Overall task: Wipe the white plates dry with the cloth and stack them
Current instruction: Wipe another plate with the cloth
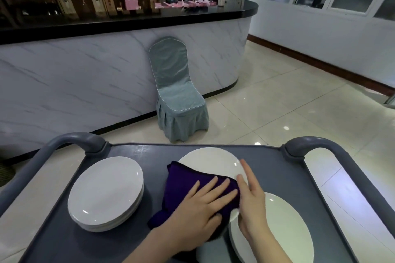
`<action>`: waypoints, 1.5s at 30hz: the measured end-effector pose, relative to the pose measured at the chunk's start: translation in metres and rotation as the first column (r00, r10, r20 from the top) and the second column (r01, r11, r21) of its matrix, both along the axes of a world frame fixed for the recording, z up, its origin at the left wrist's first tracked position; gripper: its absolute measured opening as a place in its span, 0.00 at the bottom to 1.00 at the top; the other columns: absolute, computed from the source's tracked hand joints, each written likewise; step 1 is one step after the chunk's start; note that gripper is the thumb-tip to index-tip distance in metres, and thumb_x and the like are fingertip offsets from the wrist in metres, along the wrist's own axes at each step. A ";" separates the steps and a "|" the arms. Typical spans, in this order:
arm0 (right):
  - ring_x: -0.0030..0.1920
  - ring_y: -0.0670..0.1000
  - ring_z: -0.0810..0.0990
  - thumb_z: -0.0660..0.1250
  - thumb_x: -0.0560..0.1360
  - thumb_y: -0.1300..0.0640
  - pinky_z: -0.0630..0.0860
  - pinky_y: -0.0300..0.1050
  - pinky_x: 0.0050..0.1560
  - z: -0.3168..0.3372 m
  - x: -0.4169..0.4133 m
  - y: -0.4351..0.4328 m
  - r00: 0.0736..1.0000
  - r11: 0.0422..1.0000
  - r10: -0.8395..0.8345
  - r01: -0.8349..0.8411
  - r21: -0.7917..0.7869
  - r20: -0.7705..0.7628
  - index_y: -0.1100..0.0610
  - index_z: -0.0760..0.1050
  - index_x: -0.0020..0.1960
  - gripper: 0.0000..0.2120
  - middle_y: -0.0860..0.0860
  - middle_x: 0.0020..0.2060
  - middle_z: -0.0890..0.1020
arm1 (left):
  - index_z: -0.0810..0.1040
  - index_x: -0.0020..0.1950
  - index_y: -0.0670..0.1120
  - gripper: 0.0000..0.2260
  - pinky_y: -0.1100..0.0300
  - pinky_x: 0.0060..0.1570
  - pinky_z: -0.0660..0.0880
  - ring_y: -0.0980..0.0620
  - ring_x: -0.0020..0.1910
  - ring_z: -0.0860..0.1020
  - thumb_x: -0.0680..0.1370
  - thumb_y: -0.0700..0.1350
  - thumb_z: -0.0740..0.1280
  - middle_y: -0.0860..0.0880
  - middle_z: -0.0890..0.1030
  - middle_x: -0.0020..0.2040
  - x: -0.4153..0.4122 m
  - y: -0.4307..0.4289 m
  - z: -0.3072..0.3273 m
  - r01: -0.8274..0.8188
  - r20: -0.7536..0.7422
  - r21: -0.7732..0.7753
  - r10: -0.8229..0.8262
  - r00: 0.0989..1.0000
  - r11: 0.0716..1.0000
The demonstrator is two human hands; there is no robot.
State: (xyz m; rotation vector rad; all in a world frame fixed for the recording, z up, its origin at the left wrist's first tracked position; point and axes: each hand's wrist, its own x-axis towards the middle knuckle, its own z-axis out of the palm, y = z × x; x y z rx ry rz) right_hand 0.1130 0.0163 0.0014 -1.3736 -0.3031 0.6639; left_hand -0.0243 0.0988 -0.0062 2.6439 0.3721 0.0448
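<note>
Judging by how things sit on the cart (64, 241), the person is somewhere in the middle of this job, not near the end. Over on the left there's a neat stack of white plates (105, 192), several deep, and that reads as the finished pile, though tbh nothing shows for sure that they're dry.

Moving to the middle, the purple cloth (188, 186) is spread over the near half of a single plate (211, 162) lying flat on the cart. The left hand (198, 209) presses down on the cloth with its fingers straight and splayed, not gripping anything, so this looks like the wiping step. The far half of that plate is bare.

Just right of the cloth, the right hand (253, 203) rests at the plate's near rim with its fingers out straight, open too, probably steadying it.

At the bottom right sits another pile of plates (284, 224), looks like more than one but hard to count. Those are probably the ones left to wipe, plus the current plate has to go on the left stack.
</note>
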 end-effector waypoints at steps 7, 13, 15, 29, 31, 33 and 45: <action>0.61 0.35 0.78 0.61 0.83 0.60 0.74 0.34 0.57 0.004 -0.009 -0.002 0.999 0.999 0.039 -0.038 -0.031 0.022 0.41 0.77 0.62 0.16 0.35 0.61 0.80 | 0.40 0.80 0.56 0.31 0.56 0.76 0.38 0.59 0.78 0.39 0.83 0.51 0.55 0.61 0.40 0.79 0.010 0.048 0.009 -0.208 -0.029 0.099 0.212 0.977 0.973; 0.61 0.48 0.81 0.63 0.82 0.59 0.77 0.50 0.63 0.017 0.015 -0.006 0.995 0.995 -0.095 0.095 -0.016 -0.007 0.43 0.77 0.64 0.16 0.44 0.62 0.81 | 0.36 0.78 0.62 0.27 0.54 0.75 0.32 0.60 0.76 0.32 0.80 0.60 0.43 0.64 0.34 0.78 -0.013 0.014 0.000 -0.161 -0.010 0.160 0.165 0.986 0.974; 0.61 0.46 0.81 0.62 0.82 0.59 0.77 0.50 0.63 0.015 0.012 -0.009 0.996 0.996 -0.092 0.092 -0.011 0.008 0.42 0.77 0.62 0.15 0.43 0.61 0.82 | 0.35 0.76 0.67 0.26 0.55 0.73 0.30 0.63 0.75 0.30 0.79 0.61 0.41 0.68 0.33 0.76 -0.013 -0.005 -0.003 -0.111 0.000 0.067 0.111 0.994 0.992; 0.63 0.51 0.80 0.64 0.81 0.61 0.74 0.55 0.68 0.015 0.018 -0.013 0.994 0.994 -0.109 0.109 -0.029 0.018 0.48 0.78 0.64 0.15 0.47 0.62 0.82 | 0.39 0.79 0.60 0.26 0.53 0.76 0.34 0.59 0.77 0.35 0.84 0.56 0.48 0.63 0.37 0.78 0.000 0.036 -0.007 -0.215 0.002 0.177 0.218 0.976 0.960; 0.61 0.51 0.81 0.64 0.81 0.61 0.76 0.54 0.65 0.016 0.021 -0.016 0.990 0.990 -0.138 0.139 -0.023 0.008 0.42 0.81 0.57 0.15 0.46 0.59 0.84 | 0.38 0.78 0.62 0.25 0.53 0.75 0.32 0.61 0.77 0.34 0.83 0.55 0.46 0.65 0.37 0.77 -0.011 0.022 -0.007 -0.172 -0.004 0.134 0.174 0.985 0.976; 0.59 0.49 0.82 0.63 0.81 0.61 0.77 0.51 0.61 0.015 0.016 -0.016 0.987 0.987 -0.159 0.159 -0.012 -0.004 0.40 0.81 0.54 0.16 0.44 0.57 0.84 | 0.38 0.76 0.66 0.23 0.54 0.74 0.30 0.63 0.75 0.33 0.82 0.57 0.42 0.68 0.36 0.76 -0.014 0.005 -0.003 -0.125 -0.006 0.089 0.126 0.992 0.988; 0.60 0.47 0.82 0.64 0.81 0.62 0.77 0.46 0.60 0.014 0.001 -0.007 0.996 0.997 -0.081 0.081 0.008 -0.026 0.51 0.79 0.64 0.15 0.46 0.59 0.84 | 0.37 0.77 0.60 0.26 0.53 0.75 0.32 0.60 0.76 0.33 0.84 0.58 0.48 0.66 0.33 0.74 0.011 0.036 0.001 -0.316 0.032 0.150 0.315 0.949 0.937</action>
